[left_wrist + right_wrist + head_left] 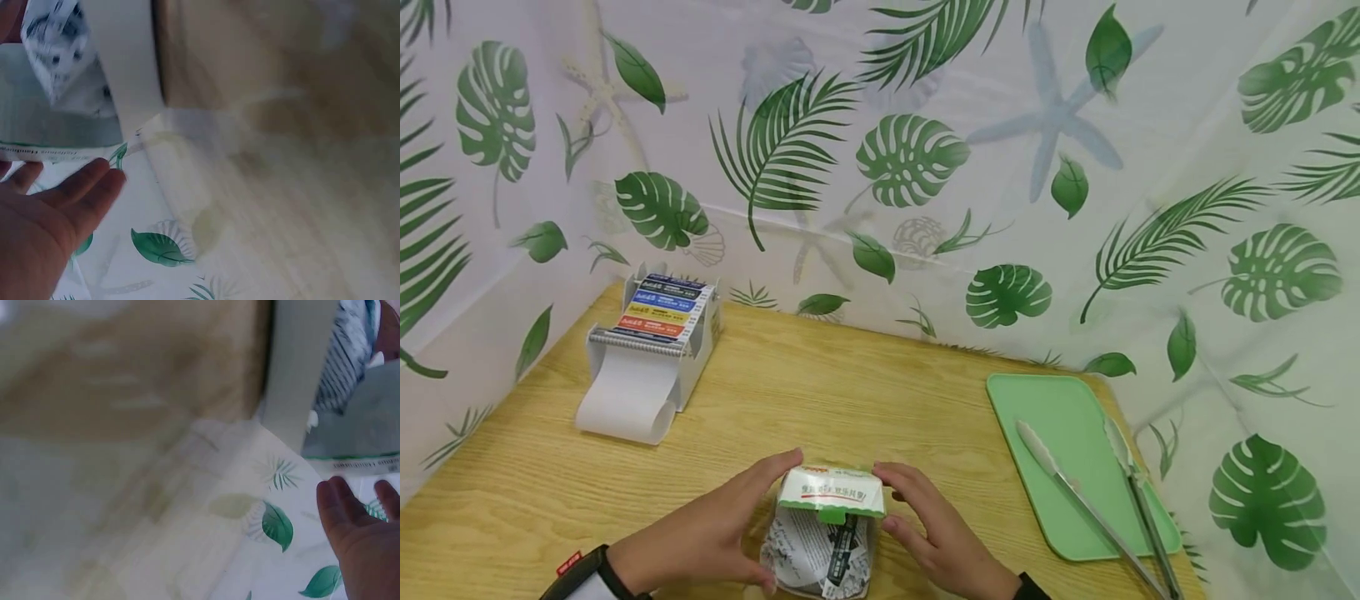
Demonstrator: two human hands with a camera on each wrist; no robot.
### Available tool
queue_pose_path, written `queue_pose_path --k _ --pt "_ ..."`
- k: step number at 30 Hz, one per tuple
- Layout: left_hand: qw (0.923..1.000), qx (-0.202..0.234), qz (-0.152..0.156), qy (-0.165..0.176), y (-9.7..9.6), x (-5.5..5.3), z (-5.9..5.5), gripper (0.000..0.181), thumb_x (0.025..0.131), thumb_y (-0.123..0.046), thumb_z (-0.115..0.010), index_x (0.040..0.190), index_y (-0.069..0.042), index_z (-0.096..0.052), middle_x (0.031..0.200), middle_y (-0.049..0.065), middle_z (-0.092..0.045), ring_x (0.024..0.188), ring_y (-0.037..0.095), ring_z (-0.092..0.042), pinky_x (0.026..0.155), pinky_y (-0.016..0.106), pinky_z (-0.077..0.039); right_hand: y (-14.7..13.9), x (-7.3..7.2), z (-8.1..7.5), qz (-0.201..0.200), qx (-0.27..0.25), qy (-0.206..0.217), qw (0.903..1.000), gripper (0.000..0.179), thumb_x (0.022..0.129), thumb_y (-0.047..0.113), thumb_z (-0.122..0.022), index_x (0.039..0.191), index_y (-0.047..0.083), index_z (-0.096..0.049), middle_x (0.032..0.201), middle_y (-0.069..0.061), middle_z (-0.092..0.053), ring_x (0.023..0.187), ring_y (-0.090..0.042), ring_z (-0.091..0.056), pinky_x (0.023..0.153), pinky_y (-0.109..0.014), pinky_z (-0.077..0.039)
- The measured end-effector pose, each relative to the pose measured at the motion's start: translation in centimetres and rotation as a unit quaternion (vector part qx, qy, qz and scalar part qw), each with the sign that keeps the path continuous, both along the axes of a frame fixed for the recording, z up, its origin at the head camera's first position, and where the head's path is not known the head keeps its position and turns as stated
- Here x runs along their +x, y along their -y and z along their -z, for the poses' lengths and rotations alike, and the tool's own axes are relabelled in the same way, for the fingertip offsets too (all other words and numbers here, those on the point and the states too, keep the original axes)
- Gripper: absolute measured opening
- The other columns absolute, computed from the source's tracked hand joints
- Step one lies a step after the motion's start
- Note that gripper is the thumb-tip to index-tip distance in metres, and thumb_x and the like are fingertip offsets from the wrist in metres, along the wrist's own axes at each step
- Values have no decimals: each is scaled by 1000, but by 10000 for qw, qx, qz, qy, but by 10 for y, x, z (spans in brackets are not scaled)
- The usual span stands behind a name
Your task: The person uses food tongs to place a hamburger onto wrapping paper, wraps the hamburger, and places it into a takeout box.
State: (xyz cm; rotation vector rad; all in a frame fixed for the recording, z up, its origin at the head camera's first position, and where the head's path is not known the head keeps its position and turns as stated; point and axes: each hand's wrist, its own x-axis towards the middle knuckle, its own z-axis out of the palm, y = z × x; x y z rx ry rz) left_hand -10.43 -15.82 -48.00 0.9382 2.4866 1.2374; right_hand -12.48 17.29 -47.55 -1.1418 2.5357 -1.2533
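A small paper takeaway box (842, 497) with a white and green lid stands on the table with the lid raised partway. Inside it lies a parcel wrapped in black-and-white printed paper (805, 542). My left hand (718, 525) is at the box's left side, index fingertip right at the lid's far corner and thumb by the near rim. On the opposite side is my right hand (936, 537), fingertips by the lid's right edge. Both wrist views show extended fingers, of the left hand (56, 219) and the right hand (362, 531), beside the lid's outer face.
At the back left stands a dispenser (658, 317) of colour-banded labels, with a white strip (632, 392) curling from it. To the right, a green tray (1045, 400) bears metal tongs (1101, 521) that jut past its near edge. Leaf-printed sheeting (910, 158) borders the wooden table (820, 375).
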Motion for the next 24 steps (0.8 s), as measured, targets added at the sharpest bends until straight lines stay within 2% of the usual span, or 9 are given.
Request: queue_pose_path --k 2,5,7,11,14,17,21,24 --pt "9995 -24 62 -297 -2 6 7 128 71 -47 -90 164 -24 -6 167 6 -17 146 33 -32 106 48 -45 -1 7 6 3 55 118 9999 53 107 11 -52 157 12 -35 158 -17 -36 138 -30 -45 97 -49 -51" --pt "9987 -30 82 -506 -6 11 14 128 73 -37 -92 164 -17 -5 167 10 -15 143 35 -37 103 44 -48 -2 15 13 -6 59 416 9991 55 108 12 -50 159 14 -29 162 -21 -28 136 -35 -48 95 -46 -53" --pt "9988 -27 47 -481 -8 12 16 125 76 -32 -92 164 -17 -4 166 11 -16 139 34 -42 102 41 -49 -1 18 16 -48 -48 559 9984 57 108 12 -49 160 14 -25 163 -23 -25 132 -37 -52 95 -43 -54" --pt "9997 -96 -115 -186 -10 10 15 114 83 -41 -84 163 -24 -5 166 6 -18 130 25 -51 97 37 -52 1 20 16 58 -294 800 9963 57 109 12 -48 161 12 -24 162 -23 -26 128 -41 -55 97 -41 -53" --pt "9992 3 -264 289 -12 6 12 106 86 -50 -78 162 -30 -7 161 1 -27 123 18 -55 92 34 -53 4 21 12 452 -292 1272 9904 58 110 21 -46 162 19 -23 163 -17 -27 131 -42 -52 99 -41 -52" --pt "9969 269 -429 595 -15 -1 8 96 89 -51 -75 161 -27 -15 152 1 -37 118 19 -58 88 30 -55 9 19 7 905 -279 1704 9808 56 110 29 -45 162 29 -24 163 -10 -28 133 -41 -49 98 -45 -51" --pt "9923 741 -658 738 -22 -13 4 83 93 -44 -74 156 -16 -28 147 9 -42 117 25 -59 86 30 -56 14 11 3 1294 -332 1654 9771 54 109 31 -47 160 31 -31 163 -8 -31 133 -40 -48 98 -53 -49" --pt "9883 951 -801 881 -27 -22 2 76 95 -40 -72 154 -13 -31 147 13 -44 118 29 -58 85 31 -56 17 5 3 1452 -345 1571 9762 53 109 32 -48 160 29 -33 162 -9 -32 132 -40 -48 99 -55 -48"
